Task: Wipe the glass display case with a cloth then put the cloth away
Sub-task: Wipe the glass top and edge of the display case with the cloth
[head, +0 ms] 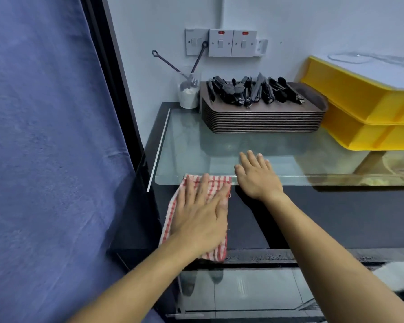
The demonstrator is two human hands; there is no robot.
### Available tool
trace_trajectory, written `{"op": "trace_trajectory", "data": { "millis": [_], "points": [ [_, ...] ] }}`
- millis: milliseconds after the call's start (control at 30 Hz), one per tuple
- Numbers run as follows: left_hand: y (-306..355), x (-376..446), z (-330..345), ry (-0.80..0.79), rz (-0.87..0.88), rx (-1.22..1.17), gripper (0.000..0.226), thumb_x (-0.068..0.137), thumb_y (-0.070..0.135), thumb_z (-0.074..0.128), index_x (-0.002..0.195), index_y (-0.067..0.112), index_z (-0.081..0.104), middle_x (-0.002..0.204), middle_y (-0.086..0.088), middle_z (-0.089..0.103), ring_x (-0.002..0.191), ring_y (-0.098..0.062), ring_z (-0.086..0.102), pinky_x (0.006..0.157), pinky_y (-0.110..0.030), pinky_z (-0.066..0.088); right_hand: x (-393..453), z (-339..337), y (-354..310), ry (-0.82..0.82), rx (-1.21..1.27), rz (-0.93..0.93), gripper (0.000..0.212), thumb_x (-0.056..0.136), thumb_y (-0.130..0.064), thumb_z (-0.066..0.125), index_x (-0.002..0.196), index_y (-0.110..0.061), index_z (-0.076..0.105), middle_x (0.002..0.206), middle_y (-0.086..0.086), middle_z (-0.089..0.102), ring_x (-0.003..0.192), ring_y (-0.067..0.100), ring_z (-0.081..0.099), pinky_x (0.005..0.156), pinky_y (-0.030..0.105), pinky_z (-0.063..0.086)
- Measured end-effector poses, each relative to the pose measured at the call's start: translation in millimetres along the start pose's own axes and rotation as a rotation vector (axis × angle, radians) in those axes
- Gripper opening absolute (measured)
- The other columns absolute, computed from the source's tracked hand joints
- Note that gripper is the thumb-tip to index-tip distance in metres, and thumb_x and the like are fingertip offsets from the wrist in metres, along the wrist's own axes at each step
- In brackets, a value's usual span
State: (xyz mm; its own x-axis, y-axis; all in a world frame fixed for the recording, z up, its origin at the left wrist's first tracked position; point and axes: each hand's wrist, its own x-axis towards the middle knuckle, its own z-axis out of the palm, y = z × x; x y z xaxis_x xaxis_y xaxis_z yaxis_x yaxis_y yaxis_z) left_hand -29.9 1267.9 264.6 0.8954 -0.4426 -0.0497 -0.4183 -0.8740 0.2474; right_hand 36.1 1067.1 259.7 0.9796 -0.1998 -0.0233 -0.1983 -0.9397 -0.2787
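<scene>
**Cloth pressed flat on the case front**

The left hand [201, 215] is lying flat, fingers straight, pressing the red-and-white checked cloth [173, 213] against the dark front of the glass display case [196, 145]. The right hand [258, 178] is resting released, palm down, on the smooth glass top's edge. Crowding the back are stacked brown trays [261, 122] carrying black tongs [254, 89], yellow plastic bins [359, 108] and a plastic cup [188, 94]. A blue curtain [44, 136] is hanging left.

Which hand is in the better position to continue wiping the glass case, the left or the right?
The left. The left hand lies flat on the red-checked cloth, pressing it against the display case at the front edge. The right hand rests bare on the glass top, touching no cloth.
</scene>
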Motion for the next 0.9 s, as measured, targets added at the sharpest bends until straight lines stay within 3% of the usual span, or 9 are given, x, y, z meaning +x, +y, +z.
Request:
{"op": "trace_trajectory", "data": {
  "millis": [67,200,333,400,500,600,700,800,900],
  "points": [
    [-36,19,-11,0.026,-0.090,0.029,0.052,0.106,0.052,-0.006,0.156,0.053,-0.021,0.165,0.007,-0.031,0.153,-0.028,-0.033,0.126,-0.049,-0.018,-1,1,0,0.002,-0.004,-0.001,0.061,0.111,-0.042,0.016,0.168,-0.020,0.008,0.176,0.004,-0.001,0.162,0.027,-0.005,0.130,0.042,-0.002],
    [-72,66,-20,0.039,-0.290,0.014,0.060,0.107,0.051,0.001,0.163,0.038,-0.015,0.173,-0.001,-0.018,0.159,-0.032,-0.018,0.129,-0.049,-0.011,0,2,2,0.003,-0.007,-0.011,0.062,0.111,-0.042,0.016,0.168,-0.020,0.009,0.176,0.005,-0.001,0.162,0.029,-0.004,0.130,0.043,-0.002],
    [-7,30,6,0.050,-0.023,0.021,0.072,0.089,0.053,-0.022,0.159,0.039,-0.022,0.169,0.004,-0.024,0.157,-0.024,-0.022,0.129,-0.048,-0.009,1,4,4,-0.009,-0.002,-0.010,0.061,0.111,-0.041,0.015,0.168,-0.019,0.008,0.176,0.005,-0.001,0.162,0.028,-0.005,0.130,0.044,-0.002],
    [21,-12,12,0.041,0.076,0.028,0.068,0.090,0.054,-0.022,0.157,0.044,-0.022,0.163,0.012,-0.028,0.154,-0.016,-0.028,0.129,-0.043,-0.014,2,3,3,0.001,0.000,-0.023,0.061,0.111,-0.041,0.016,0.168,-0.018,0.009,0.176,0.006,-0.001,0.162,0.029,-0.004,0.130,0.044,-0.001],
    [-11,-8,4,0.050,0.033,0.027,0.057,0.102,0.050,-0.013,0.158,0.047,-0.019,0.163,0.015,-0.027,0.155,-0.014,-0.027,0.128,-0.041,-0.015,1,1,2,0.000,-0.001,-0.024,0.061,0.111,-0.041,0.015,0.168,-0.019,0.009,0.176,0.006,-0.001,0.162,0.028,-0.005,0.130,0.044,-0.002],
    [-73,34,-14,0.060,-0.129,0.059,0.069,0.090,0.049,-0.022,0.159,0.041,-0.024,0.172,0.004,-0.020,0.159,-0.023,-0.020,0.129,-0.048,-0.009,-1,1,1,-0.004,0.003,-0.015,0.062,0.111,-0.042,0.015,0.168,-0.019,0.009,0.176,0.005,-0.001,0.162,0.028,-0.005,0.130,0.043,-0.002],
    [-79,49,-23,0.044,-0.234,0.011,0.058,0.105,0.054,-0.001,0.162,0.047,-0.011,0.171,0.000,-0.023,0.157,-0.033,-0.025,0.127,-0.051,-0.015,-1,1,1,-0.005,0.004,-0.009,0.062,0.111,-0.041,0.015,0.168,-0.020,0.010,0.176,0.005,-0.001,0.162,0.028,-0.005,0.130,0.044,-0.002],
    [-38,24,-14,0.054,-0.169,-0.021,0.056,0.107,0.055,0.005,0.161,0.049,-0.010,0.171,0.003,-0.023,0.154,-0.035,-0.030,0.125,-0.055,-0.018,0,1,1,-0.002,0.001,-0.009,0.062,0.111,-0.041,0.015,0.168,-0.019,0.010,0.176,0.006,0.000,0.162,0.029,-0.004,0.130,0.044,-0.001],
    [-12,-26,8,0.089,-0.014,0.036,0.055,0.106,0.058,0.001,0.159,0.054,-0.013,0.171,0.014,-0.017,0.158,-0.025,-0.024,0.127,-0.050,-0.014,1,2,1,0.003,-0.008,-0.014,0.062,0.110,-0.040,0.016,0.168,-0.019,0.010,0.176,0.006,0.000,0.162,0.029,-0.003,0.130,0.044,0.000]
  ]
}}
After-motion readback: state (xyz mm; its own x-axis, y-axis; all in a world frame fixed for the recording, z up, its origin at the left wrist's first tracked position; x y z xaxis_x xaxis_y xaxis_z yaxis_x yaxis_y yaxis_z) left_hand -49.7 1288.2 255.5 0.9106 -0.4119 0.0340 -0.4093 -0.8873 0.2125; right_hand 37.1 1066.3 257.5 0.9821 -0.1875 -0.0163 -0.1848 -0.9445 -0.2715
